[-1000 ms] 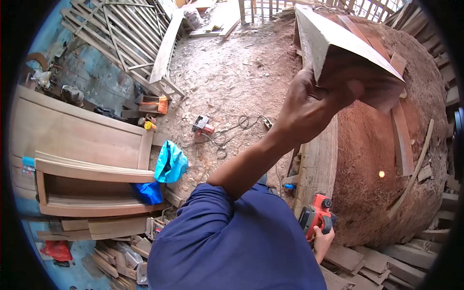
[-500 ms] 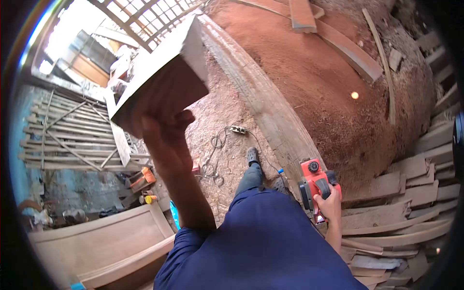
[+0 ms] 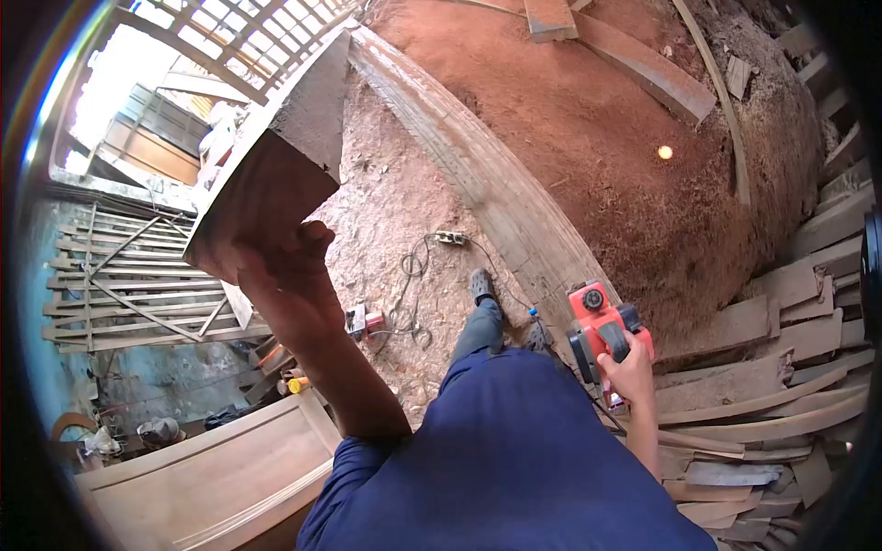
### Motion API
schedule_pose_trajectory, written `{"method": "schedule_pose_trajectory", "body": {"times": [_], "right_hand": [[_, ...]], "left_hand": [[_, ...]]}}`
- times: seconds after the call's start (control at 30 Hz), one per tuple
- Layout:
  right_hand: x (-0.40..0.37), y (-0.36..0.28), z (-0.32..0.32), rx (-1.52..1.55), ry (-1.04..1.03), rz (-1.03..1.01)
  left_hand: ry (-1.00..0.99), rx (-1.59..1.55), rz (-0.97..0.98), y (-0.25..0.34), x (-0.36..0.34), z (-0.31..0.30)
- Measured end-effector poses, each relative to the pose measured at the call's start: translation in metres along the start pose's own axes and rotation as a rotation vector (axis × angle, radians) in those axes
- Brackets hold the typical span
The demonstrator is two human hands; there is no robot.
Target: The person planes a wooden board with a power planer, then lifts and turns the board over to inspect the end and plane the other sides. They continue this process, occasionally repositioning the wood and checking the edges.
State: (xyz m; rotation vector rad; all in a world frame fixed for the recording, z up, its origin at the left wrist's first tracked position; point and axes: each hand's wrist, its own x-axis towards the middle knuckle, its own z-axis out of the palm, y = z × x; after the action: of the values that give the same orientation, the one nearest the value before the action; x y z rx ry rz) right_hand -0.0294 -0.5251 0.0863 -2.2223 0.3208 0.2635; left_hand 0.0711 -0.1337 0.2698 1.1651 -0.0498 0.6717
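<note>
My left hand (image 3: 292, 280) is raised and grips the near end of a thick wooden beam (image 3: 317, 115). Its thumb shows at the lower edge of the shadowed end face; the other fingers are partly lost in shadow. The beam stretches away toward the top of the view. Down at my right side, my right hand (image 3: 630, 369) is wrapped around the dark handle of a red and black electric planer (image 3: 588, 301). Below the planer lies the wood pile, and a cable passes beside it.
A power strip (image 3: 450, 238) with tangled cord lies on the shavings-covered floor near my foot. Behind it runs a long timber (image 3: 487, 165) beside a reddish sawdust heap (image 3: 625, 184). Stacked offcuts (image 3: 735, 395) fill the right; a panelled door (image 3: 202, 468) lies lower left.
My left hand and the beam end have shifted left and slightly down. A red and white object on the floor now shows beside my forearm. The planer stays in my right hand, nearly in place.
</note>
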Motion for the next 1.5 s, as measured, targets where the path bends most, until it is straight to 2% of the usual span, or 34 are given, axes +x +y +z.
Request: {"method": "schedule_pose_trajectory", "body": {"times": [0.13, 0.23, 0.3, 0.33, 0.43, 0.47, 0.53, 0.6, 0.67, 0.83, 1.07, 1.13, 1.23, 1.3, 1.37, 1.4, 1.43, 1.5], "right_hand": [[0.000, 0.009, 0.005, 0.023, 0.018, -0.025], [0.005, 0.019, 0.008, 0.074, -0.023, -0.072], [0.002, 0.025, 0.013, 0.061, 0.002, 0.028], [0.010, 0.028, 0.005, 0.074, -0.197, 0.234], [0.007, 0.041, 0.010, -0.080, -0.049, 0.019], [0.009, 0.048, 0.012, -0.124, 0.005, -0.024], [0.011, 0.034, 0.005, -0.079, -0.096, -0.030], [0.011, 0.022, 0.003, -0.026, -0.171, 0.055], [0.017, 0.043, 0.009, -0.032, -0.172, 0.005], [0.025, 0.078, 0.013, 0.110, -0.149, 0.074], [0.024, 0.071, 0.012, 0.086, -0.170, 0.022], [0.021, 0.064, 0.012, 0.081, -0.127, 0.055], [0.011, 0.030, 0.010, 0.170, -0.160, 0.156], [0.001, 0.004, 0.008, 0.190, -0.108, 0.177], [-0.005, 0.001, 0.006, 0.223, -0.047, 0.203], [-0.006, 0.007, 0.003, 0.329, -0.046, 0.230], [-0.007, 0.011, -0.002, 0.432, -0.042, 0.254], [-0.012, 0.005, -0.008, 0.472, 0.015, 0.226]], "left_hand": [[0.088, -0.105, 0.051, -0.010, -0.001, 0.005], [0.034, -0.068, 0.034, -0.011, -0.001, 0.010], [-0.018, -0.004, 0.020, -0.007, -0.002, 0.019], [-0.042, 0.031, 0.015, -0.005, -0.001, 0.024], [-0.068, 0.074, 0.019, 0.002, 0.000, 0.038], [-0.045, -0.030, 0.025, 0.009, 0.001, 0.045], [-0.098, -0.007, 0.026, 0.010, 0.003, 0.042], [-0.124, 0.027, -0.033, 0.011, 0.004, 0.039], [-0.099, 0.014, -0.038, 0.013, 0.005, 0.041], [-0.157, -0.027, -0.026, 0.013, 0.005, 0.039], [-0.165, -0.061, 0.103, 0.002, 0.009, 0.044], [-0.180, -0.051, 0.075, 0.007, 0.008, 0.042], [-0.205, -0.074, 0.066, 0.004, 0.010, 0.044], [-0.223, -0.119, 0.087, -0.003, 0.006, 0.044], [-0.232, -0.092, -0.035, -0.009, -0.009, 0.040], [-0.402, 0.028, -0.329, 0.000, -0.013, 0.034], [-0.439, -0.095, -0.417, -0.006, -0.028, 0.024], [-0.325, -0.287, -0.791, -0.042, -0.067, 0.017]]}}
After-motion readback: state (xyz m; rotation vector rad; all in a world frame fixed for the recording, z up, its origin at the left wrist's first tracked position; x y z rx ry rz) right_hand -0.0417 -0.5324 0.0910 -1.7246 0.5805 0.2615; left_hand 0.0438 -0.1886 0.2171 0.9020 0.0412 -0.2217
